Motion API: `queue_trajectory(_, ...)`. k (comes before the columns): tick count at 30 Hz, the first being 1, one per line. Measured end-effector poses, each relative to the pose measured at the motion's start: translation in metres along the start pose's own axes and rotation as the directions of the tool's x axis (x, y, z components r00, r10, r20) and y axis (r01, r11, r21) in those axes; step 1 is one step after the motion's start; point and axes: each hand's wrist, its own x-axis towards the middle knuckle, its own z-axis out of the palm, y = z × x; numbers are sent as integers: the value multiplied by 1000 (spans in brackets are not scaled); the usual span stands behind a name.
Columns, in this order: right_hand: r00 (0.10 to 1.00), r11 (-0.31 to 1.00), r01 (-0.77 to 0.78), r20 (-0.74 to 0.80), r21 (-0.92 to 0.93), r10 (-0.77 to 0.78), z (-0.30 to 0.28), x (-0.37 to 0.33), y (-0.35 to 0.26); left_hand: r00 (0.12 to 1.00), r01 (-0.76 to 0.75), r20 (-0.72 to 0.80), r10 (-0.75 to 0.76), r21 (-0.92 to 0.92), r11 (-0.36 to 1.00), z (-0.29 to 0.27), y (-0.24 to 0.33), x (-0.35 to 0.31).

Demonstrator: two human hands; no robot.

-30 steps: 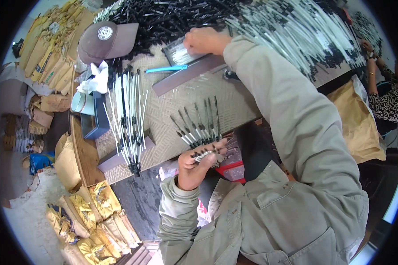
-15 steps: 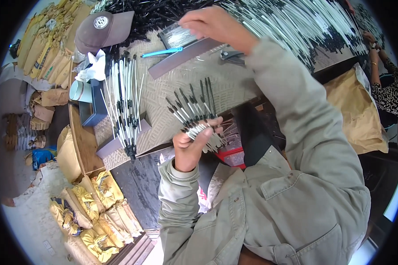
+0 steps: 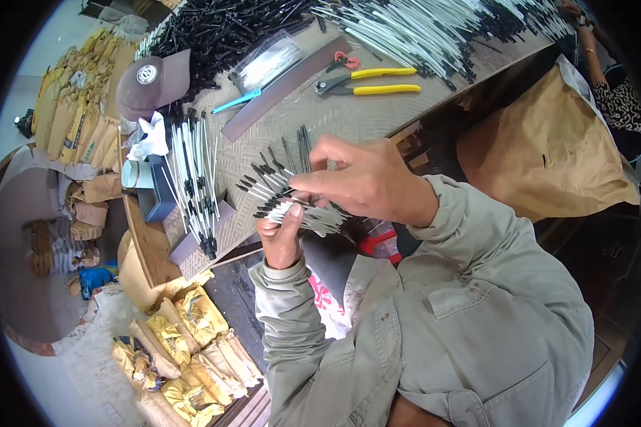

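My left hand (image 3: 283,245) is closed round a fanned bundle of thin white sticks with black tips (image 3: 260,188), its thumb pressed over the near side. Over the bundle's right side, my right hand (image 3: 374,178) has its fingertips pinched together against the sticks. Whatever those fingertips hold is too small or hidden to name. A second bunch of white and black sticks (image 3: 192,178) lies on the table to the left. Beyond the hands are a clear bag of fine strands (image 3: 269,60), a light blue tool (image 3: 236,101) and pliers with yellow handles (image 3: 384,82).
Large heaps of black sticks (image 3: 206,32) and white sticks (image 3: 406,35) cover the far table. A cap (image 3: 157,85), a cup (image 3: 135,173) and a blue box (image 3: 157,199) stand left. Paper-wrapped packs (image 3: 192,356) lie lower left; a brown paper sack (image 3: 548,149) is right.
My right hand has come back from the clear bag to the bundle in my left hand, uncovering the pliers. The left hand keeps its hold. The whole view has shifted.
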Motion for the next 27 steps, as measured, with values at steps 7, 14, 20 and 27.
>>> queue_trajectory(7,1000,999,9,21,-41,-8,3,-3,-4,997,-33,-68,32,-11,999,-6,-7,-6)
queue_trajectory(14,1000,999,9,-2,-42,-9,0,-3,-2,998,-37,-47,36,-22,999,-4,-6,-5)
queue_trajectory(20,999,999,27,26,-46,-26,4,-1,-2,998,-48,-37,48,-14,999,-10,-7,-5)
queue_trajectory(27,998,995,49,51,-83,-45,1,1,-7,997,-36,-64,36,-1,999,-14,-13,-6)
